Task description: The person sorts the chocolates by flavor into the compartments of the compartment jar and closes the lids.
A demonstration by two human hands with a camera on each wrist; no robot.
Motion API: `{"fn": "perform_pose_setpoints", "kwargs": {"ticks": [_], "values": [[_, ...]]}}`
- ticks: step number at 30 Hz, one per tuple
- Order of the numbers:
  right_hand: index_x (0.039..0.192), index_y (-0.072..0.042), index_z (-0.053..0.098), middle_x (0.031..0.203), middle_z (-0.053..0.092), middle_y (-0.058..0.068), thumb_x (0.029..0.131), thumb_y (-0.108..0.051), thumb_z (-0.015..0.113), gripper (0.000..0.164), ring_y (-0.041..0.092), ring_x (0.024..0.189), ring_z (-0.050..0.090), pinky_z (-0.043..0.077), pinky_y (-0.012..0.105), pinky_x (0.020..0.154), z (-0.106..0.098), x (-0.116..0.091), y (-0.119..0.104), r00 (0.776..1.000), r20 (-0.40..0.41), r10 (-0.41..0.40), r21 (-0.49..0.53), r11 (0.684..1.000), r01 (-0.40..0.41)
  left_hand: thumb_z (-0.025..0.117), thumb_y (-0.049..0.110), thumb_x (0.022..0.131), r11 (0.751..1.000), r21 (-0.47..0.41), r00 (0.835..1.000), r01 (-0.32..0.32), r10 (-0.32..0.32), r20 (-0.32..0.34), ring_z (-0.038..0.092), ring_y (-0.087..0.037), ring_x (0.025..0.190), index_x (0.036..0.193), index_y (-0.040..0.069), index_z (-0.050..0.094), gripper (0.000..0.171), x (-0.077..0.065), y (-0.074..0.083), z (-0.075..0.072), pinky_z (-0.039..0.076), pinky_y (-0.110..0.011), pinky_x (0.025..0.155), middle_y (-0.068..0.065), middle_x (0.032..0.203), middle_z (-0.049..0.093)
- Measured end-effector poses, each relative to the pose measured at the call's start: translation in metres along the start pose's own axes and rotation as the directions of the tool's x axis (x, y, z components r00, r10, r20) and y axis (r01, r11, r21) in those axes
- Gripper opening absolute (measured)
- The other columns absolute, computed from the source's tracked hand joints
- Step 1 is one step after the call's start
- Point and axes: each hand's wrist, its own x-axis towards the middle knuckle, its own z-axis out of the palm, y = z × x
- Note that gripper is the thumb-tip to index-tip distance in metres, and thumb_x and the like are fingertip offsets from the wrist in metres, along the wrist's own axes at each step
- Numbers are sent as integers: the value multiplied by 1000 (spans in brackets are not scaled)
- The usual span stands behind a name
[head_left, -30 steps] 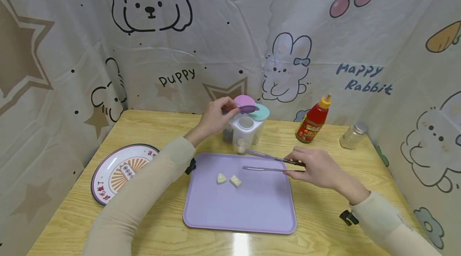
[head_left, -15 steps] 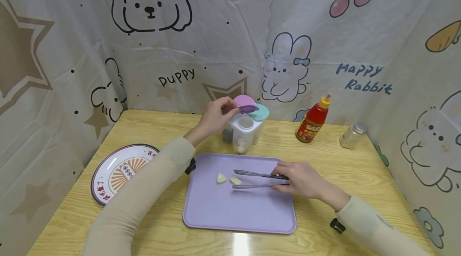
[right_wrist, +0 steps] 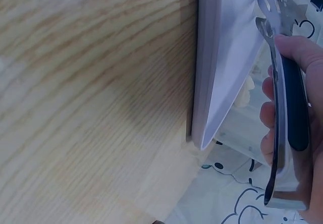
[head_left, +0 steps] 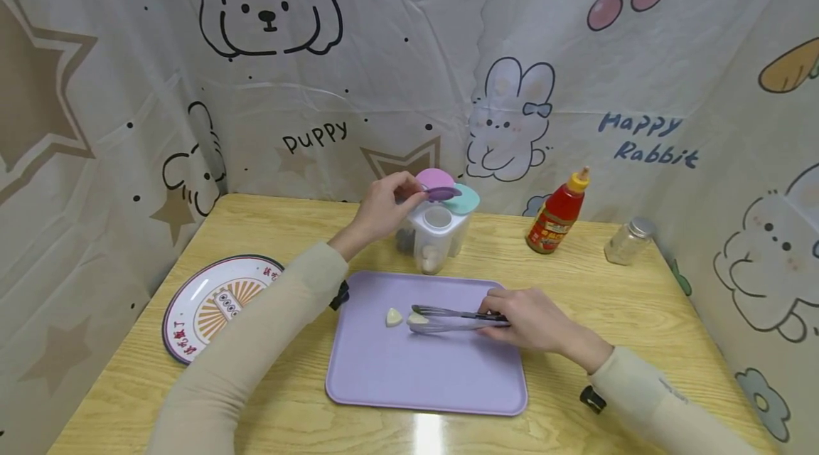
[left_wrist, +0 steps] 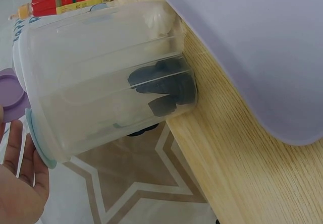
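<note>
My left hand [head_left: 384, 207] pinches the raised purple lid [head_left: 443, 193] of a clear container [head_left: 435, 242] with several compartments, seen side-on in the left wrist view. The opening under this lid is uncovered, and pale lumps show low in that compartment. Pink and mint lids cover other compartments. My right hand [head_left: 534, 323] grips metal tongs [right_wrist: 295, 108] with black handle grips, low over the lilac tray [head_left: 422, 380]. The tong tips lie either side of a cream-white piece [head_left: 418, 318], partly hidden by them. A second cream-white piece [head_left: 393, 317] lies on the tray just left of the tips.
A round patterned plate [head_left: 192, 306] lies left, partly behind my left sleeve. At the back right stand a red sauce bottle [head_left: 555, 217] with a yellow cap and a small glass jar [head_left: 627, 243]. A printed curtain [head_left: 384, 71] hangs behind the wooden table [head_left: 595, 298].
My right hand has brought the tongs from near the container down and left over the tray, and their arms have drawn closer around the right piece. My left hand stays at the lid.
</note>
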Motion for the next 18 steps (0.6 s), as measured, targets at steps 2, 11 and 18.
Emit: {"fn": "perform_pose_setpoints", "kwargs": {"ticks": [2,11,18], "values": [[93,-22,73,82,64,-13,87,-33,85,18,-6,62,43,35,14,53,1,0,1,1000,-10,-12,4,1000,12,71,21,102,1000,3,1000,-4,4,-2,69,-24,103,109,9,71,14,0,0,0,58,-41,96,-10,110,76],[89,-26,71,79,60,-16,88,-29,85,15,-7,63,43,34,13,54,0,-1,3,998,-30,-46,22,999,47,71,21,102,1000,-8,1000,-10,10,2,69,-25,102,109,9,71,14,0,0,-1,58,-45,97,-10,109,76],[92,-26,72,86,67,-15,89,-28,84,12,-9,63,44,36,13,55,-4,-7,8,998,-43,-46,25,999,47,72,21,102,1000,-13,1000,-15,15,4,69,-26,102,109,8,71,14,1,-1,-1,59,-47,98,-11,109,76]]}}
